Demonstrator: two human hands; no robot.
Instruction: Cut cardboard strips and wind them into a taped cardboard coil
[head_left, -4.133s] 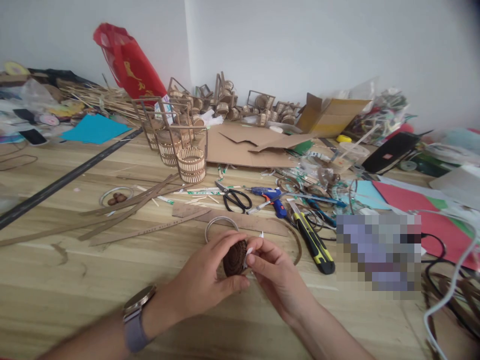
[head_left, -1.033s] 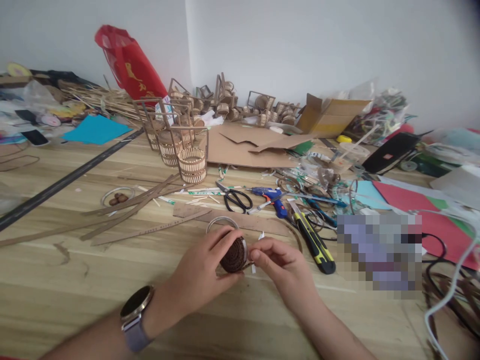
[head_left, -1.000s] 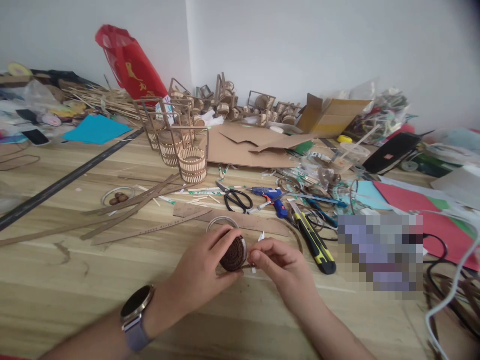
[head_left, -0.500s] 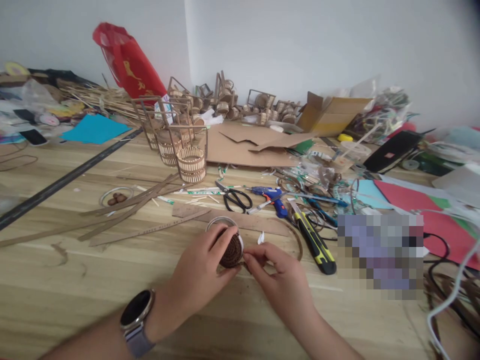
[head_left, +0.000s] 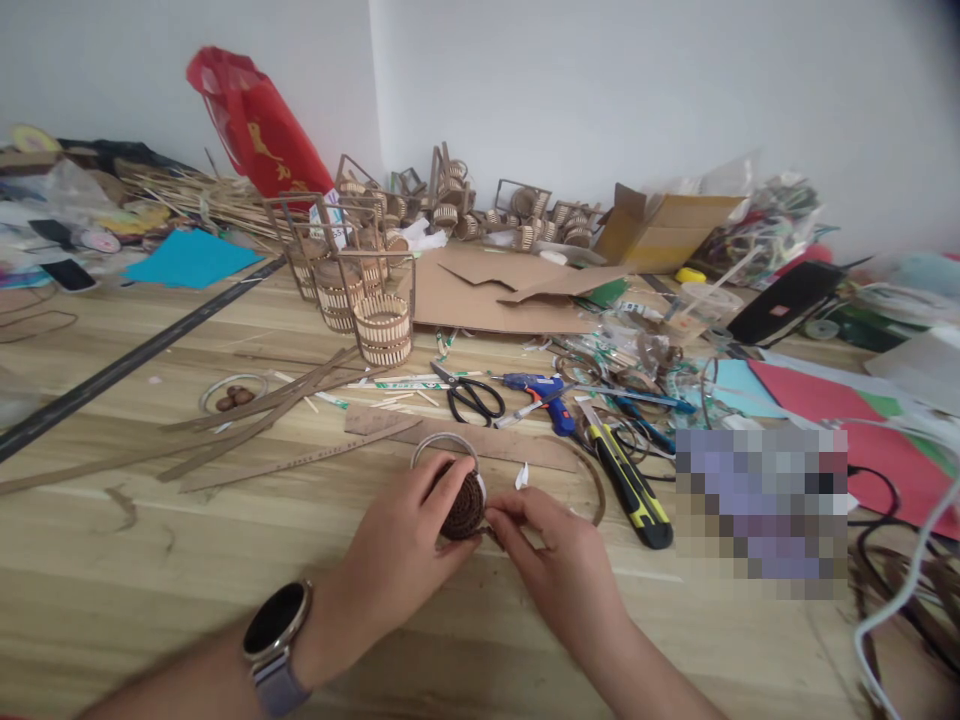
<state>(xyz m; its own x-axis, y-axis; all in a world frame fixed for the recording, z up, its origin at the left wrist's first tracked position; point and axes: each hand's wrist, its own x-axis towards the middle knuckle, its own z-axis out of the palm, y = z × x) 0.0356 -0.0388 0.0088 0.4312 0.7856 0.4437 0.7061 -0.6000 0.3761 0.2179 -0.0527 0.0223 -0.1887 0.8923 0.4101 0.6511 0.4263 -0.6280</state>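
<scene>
My left hand (head_left: 409, 530), with a watch on its wrist, grips a tightly wound coil of brown cardboard strip (head_left: 463, 505) between thumb and fingers. The coil's spiral face is partly covered by the fingers, and a bit of white shows on its right edge. At that right edge, my right hand (head_left: 559, 550) pinches something thin, apparently the strip's outer end; the fingertips hide it. A loose brown strip (head_left: 598, 490) curves round behind the right hand. Just behind the coil, a pale ring (head_left: 444, 440) lies on the table, touching or close to the left fingers.
Black-handled scissors (head_left: 476, 395), a blue glue gun (head_left: 544, 390) and a yellow-black utility knife (head_left: 630, 485) lie beyond my hands. Cardboard strips (head_left: 285, 415) spread to the left. Small slatted buckets (head_left: 382, 325) stand behind, near a cardboard sheet (head_left: 495, 300). A blurred-out patch covers the right side.
Both hands stay almost in place. The coil and my left hand have shifted very slightly; the grip and pinch look the same.
</scene>
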